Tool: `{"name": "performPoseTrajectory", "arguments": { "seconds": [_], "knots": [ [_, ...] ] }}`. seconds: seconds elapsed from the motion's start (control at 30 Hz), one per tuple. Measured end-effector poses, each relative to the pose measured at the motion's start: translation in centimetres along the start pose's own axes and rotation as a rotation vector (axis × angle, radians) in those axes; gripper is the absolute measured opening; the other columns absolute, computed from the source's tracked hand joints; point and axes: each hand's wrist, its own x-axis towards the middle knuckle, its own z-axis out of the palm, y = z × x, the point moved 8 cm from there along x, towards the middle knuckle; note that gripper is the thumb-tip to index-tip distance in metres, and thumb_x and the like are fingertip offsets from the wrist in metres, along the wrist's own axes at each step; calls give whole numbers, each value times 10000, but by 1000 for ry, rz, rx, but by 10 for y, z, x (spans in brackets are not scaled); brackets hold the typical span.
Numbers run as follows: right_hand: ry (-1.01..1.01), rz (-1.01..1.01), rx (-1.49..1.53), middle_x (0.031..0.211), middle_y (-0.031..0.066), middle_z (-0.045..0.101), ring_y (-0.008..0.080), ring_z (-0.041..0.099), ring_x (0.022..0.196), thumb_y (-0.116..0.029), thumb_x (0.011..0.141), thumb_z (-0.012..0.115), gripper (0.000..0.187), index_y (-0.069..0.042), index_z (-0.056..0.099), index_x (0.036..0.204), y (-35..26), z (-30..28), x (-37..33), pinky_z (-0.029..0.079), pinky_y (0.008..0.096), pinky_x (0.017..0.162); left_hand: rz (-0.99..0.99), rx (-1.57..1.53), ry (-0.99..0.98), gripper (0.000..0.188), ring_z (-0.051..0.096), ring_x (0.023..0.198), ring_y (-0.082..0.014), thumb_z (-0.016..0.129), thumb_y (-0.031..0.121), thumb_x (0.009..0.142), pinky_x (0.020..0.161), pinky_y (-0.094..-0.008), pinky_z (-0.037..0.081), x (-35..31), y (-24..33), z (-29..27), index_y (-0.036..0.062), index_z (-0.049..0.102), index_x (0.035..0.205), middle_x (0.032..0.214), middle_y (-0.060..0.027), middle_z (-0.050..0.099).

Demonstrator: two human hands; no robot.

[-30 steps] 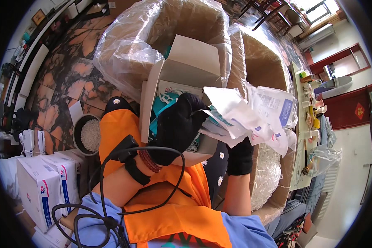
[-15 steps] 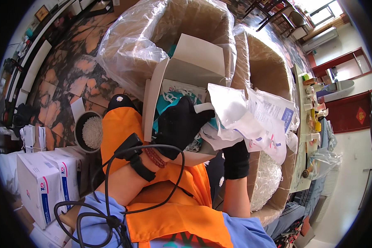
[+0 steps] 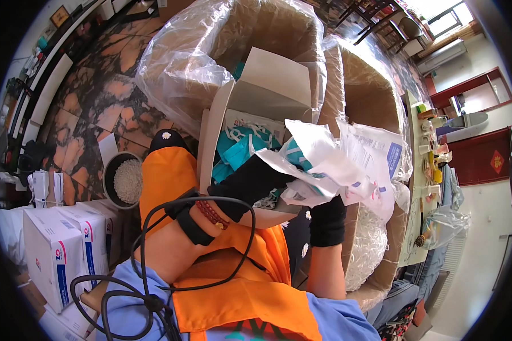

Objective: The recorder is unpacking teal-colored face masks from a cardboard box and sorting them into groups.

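Beyond the person's knees stands a large plastic-lined carton (image 3: 176, 68), its clear liner folded over the rim, with a second lined carton (image 3: 370, 85) close by its right side. In front of the first, an open box (image 3: 273, 74) stands with its far flap raised.

Across the open box's right edge, nearer its near right corner than its far one, lies the printed white pouch (image 3: 335, 162), torn and spread, part of it reaching out over the second lined carton. It looks light, limp and rather slick, its thin film likely to crease or rip further at the torn lip; the broad unbroken part toward its right side seems the better place to take hold.

The black-gloved left hand (image 3: 250, 184) comes in over the box's near left corner, its fingertips beneath the pouch's left lip. The black-gloved right hand (image 3: 328, 219) is under the pouch, just outside the box's near right corner. The film hides the fingers of both, so I cannot tell how far they are spread or whether they grip it. Smallest, soft-looking teal packets (image 3: 242, 150) fill the box along its left edge.
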Motion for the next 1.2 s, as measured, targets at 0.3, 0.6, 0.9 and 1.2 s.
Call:
{"name": "performPoseTrajectory", "arguments": {
  "seconds": [0.3,0.6,0.9,1.2],
  "knots": [
    [24,-376,-1264,1235,133,613,244,595,1150,-164,933,625,418,-13,532,1310,-33,25,-11,497,385,943,-93,303,4,473,607,1123,-204,658,25,888,982,-329,486,-20,75,-2,7,489,1329,1210,-116,601],
    [-66,-413,-1703,1234,124,616,255,593,1152,-152,903,677,447,-35,535,1310,-47,89,-7,473,380,1006,199,897,827,380,638,962,-307,800,190,720,845,-396,511,-47,153,-26,42,569,982,1036,-146,622],
    [61,-282,-1473,1219,123,650,290,609,1153,-215,850,744,467,-60,601,1267,-49,108,-11,477,377,983,339,835,663,246,690,872,-293,766,102,735,772,-373,555,-43,155,-23,61,679,961,962,-114,706],
    [51,-179,-1186,1209,118,650,250,615,1152,-206,795,804,613,-60,543,1330,-35,71,-8,489,351,992,253,518,527,330,689,955,-195,772,57,788,849,-321,553,-36,129,-14,15,664,1098,1047,-124,709]
  ]
}}
